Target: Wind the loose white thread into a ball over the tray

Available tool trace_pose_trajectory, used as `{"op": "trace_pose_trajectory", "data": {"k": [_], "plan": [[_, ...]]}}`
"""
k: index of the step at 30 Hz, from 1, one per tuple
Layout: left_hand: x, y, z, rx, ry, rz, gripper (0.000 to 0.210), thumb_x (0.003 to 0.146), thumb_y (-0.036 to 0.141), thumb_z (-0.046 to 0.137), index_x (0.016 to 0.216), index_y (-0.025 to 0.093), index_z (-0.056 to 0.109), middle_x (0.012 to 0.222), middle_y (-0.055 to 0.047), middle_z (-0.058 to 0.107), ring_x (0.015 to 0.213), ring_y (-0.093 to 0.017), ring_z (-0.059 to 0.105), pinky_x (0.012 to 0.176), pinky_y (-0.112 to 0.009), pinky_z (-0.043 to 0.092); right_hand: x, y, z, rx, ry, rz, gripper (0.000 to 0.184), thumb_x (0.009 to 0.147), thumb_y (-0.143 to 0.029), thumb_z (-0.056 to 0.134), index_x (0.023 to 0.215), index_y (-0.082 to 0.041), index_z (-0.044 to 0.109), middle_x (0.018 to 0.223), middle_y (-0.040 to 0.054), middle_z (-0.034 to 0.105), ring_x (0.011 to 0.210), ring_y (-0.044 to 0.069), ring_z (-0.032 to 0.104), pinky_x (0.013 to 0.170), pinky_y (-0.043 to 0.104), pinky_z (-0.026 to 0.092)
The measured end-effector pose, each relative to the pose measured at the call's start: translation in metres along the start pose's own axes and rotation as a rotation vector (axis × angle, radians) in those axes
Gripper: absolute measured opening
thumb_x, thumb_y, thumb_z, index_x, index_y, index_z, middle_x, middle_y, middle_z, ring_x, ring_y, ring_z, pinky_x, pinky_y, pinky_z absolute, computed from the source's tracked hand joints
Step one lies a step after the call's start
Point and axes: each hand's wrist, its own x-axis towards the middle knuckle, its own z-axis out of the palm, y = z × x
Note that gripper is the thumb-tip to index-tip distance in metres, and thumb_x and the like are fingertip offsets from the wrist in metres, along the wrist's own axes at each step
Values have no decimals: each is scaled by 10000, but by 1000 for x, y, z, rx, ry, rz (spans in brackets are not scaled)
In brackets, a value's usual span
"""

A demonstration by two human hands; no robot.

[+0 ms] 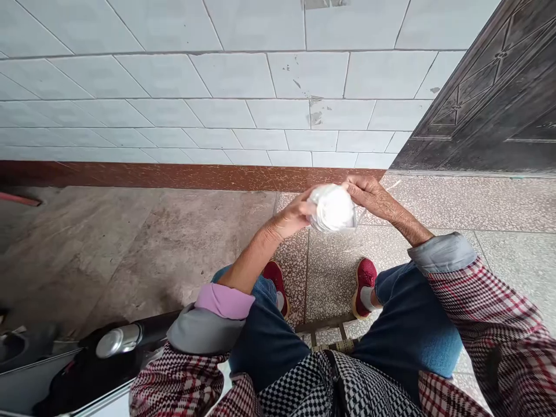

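A round white bundle (333, 207) is up in front of my knees, its face washed out by glare and its side ridged as if wound in layers. My left hand (296, 216) is wrapped round its left side and holds it. At its upper right edge, the fingertips of my right hand (368, 194) are pinched together; what lies between them is too blurred to name. A straight, clear or grey edge shows under the bundle's lower right corner. Close to my right hand runs a thin pale strip (394, 185).
Ahead stands a white tiled wall (208, 116) with a brown base strip (182, 176). A dark panelled door (490, 110) is at the right. Speckled tiles (328, 260) cover the floor by my red shoes. A silver cylindrical container (119, 340) lies on black cloth at the lower left.
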Motion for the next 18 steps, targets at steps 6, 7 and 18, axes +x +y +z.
{"op": "trace_pose_trajectory", "data": {"k": [6,7,18], "plan": [[6,15,4,-142,281,227,963,605,723,900,1405,234,682,1345,-167,768,1531,-468,588,1133,-569,619,1,3,23,-92,-51,-27,665,1129,-840,407,888,-244,579,727,-22,480,685,159,438,681,337,376],[9,16,5,-141,310,244,955,612,709,900,1410,234,680,1346,-166,768,1536,-469,584,1133,-567,620,0,2,25,-109,-66,-31,629,1148,-793,407,902,-242,586,725,-20,489,681,161,449,682,340,379],[18,27,-15,-11,553,414,849,711,660,927,1432,295,666,1337,-131,750,1409,-387,643,1093,-486,604,-9,-3,29,-86,-178,44,367,1179,-451,508,967,-204,678,674,-44,468,625,134,409,634,302,341]]}}
